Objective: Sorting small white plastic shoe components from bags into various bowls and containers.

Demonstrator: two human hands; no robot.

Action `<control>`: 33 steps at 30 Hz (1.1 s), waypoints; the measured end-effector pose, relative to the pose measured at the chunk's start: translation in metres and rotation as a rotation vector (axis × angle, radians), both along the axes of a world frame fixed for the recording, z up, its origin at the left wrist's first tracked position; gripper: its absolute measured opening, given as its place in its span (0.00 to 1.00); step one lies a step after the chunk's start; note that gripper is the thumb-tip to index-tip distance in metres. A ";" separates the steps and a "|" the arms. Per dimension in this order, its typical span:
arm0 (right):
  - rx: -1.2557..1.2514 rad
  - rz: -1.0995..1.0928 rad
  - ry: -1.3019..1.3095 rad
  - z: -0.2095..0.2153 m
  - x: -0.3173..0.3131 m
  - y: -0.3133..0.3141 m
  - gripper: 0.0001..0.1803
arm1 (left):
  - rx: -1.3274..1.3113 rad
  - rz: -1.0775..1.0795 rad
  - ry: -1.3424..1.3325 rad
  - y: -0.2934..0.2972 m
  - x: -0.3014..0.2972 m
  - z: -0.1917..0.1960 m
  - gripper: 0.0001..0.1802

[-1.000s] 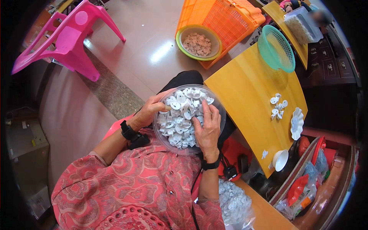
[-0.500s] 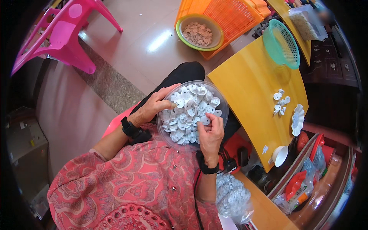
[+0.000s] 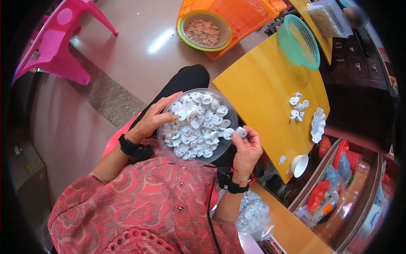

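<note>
My left hand (image 3: 154,120) steadies the clear round plastic bowl of small white discs (image 3: 195,125) on my lap; my right hand (image 3: 246,148) pinches two white plastic discs (image 3: 235,133) at the bowl's right rim, nearer the yellow desk (image 3: 262,84).

A clear round bowl (image 3: 195,127) sits on the person's lap, roughly level, filled nearly to the rim with small white disc-shaped plastic parts (image 3: 198,125) lying at random angles. The left hand (image 3: 153,120) grips its left rim, fingers resting over the parts. The right hand (image 3: 246,149) pinches two such parts (image 3: 235,132) at the bowl's right edge.
</note>
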State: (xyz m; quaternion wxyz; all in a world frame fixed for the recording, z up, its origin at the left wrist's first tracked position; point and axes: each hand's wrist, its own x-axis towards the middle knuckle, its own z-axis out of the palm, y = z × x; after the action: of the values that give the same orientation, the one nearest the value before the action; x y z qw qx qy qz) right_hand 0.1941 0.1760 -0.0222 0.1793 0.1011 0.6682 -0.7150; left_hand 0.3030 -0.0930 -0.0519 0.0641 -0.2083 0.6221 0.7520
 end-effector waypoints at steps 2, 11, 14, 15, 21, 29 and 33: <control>0.068 -0.060 0.081 0.006 -0.022 0.010 0.19 | 0.035 0.038 -0.024 -0.002 0.003 0.001 0.42; 0.530 -0.277 0.503 -0.025 -0.137 0.073 0.17 | -0.011 -0.002 -0.022 0.000 -0.002 0.003 0.41; 0.784 -0.248 0.690 -0.024 -0.149 0.074 0.19 | -0.004 -0.002 -0.016 -0.001 -0.002 -0.001 0.42; 0.912 -0.219 0.781 -0.016 -0.144 0.067 0.17 | -0.017 -0.003 -0.021 -0.001 0.000 -0.004 0.42; 1.027 0.209 0.847 0.017 -0.069 0.002 0.08 | -0.040 -0.003 -0.026 -0.004 0.003 -0.004 0.42; 0.860 0.533 0.594 -0.019 0.000 -0.057 0.17 | -0.077 -0.003 -0.022 -0.002 0.001 -0.002 0.42; 0.736 0.503 0.635 -0.033 0.009 -0.051 0.17 | -0.081 -0.007 -0.022 -0.003 0.003 -0.004 0.42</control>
State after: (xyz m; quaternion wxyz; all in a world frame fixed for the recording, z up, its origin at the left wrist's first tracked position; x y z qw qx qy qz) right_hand 0.2033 0.1246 -0.0556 0.0867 -0.2264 0.8992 -0.3643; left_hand 0.3062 -0.0957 -0.0559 0.0651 -0.2166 0.6522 0.7236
